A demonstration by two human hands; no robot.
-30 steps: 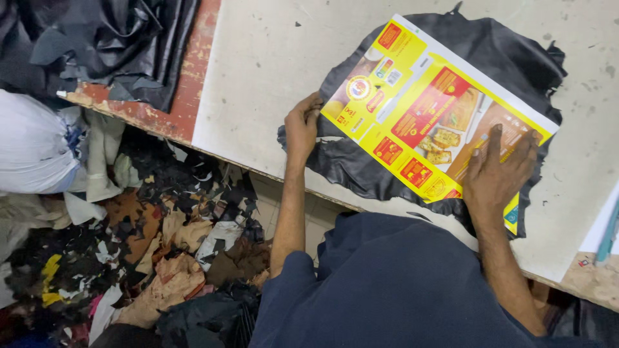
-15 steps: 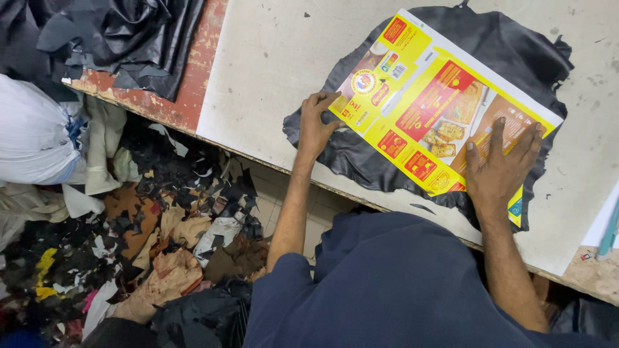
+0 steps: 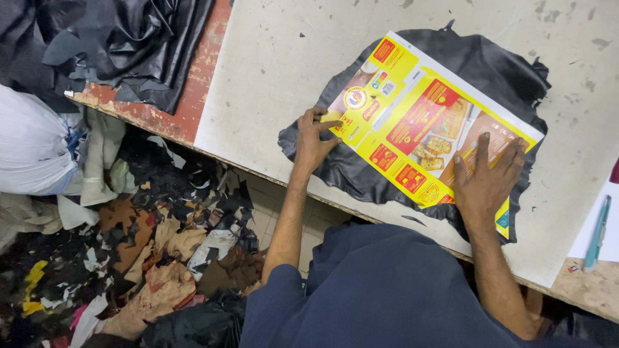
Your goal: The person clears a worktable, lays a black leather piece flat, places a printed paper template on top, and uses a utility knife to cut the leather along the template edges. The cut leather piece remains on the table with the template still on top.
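Pressing flat, my right hand (image 3: 485, 182) lies with fingers spread on the near end of the yellow-and-red printed cardboard sheet (image 3: 419, 122), which rests on the black leather hide (image 3: 490, 64) laid on the pale, stained bench (image 3: 271, 71). My left hand (image 3: 313, 143), further down the sheet's left edge than a second ago, now curls its fingers around that corner; the sheet sits slightly squarer on the hide, so I judge it is being held as a template. A teal pen (image 3: 596, 232) lies at right, and leather scraps (image 3: 161, 258) cover the floor.
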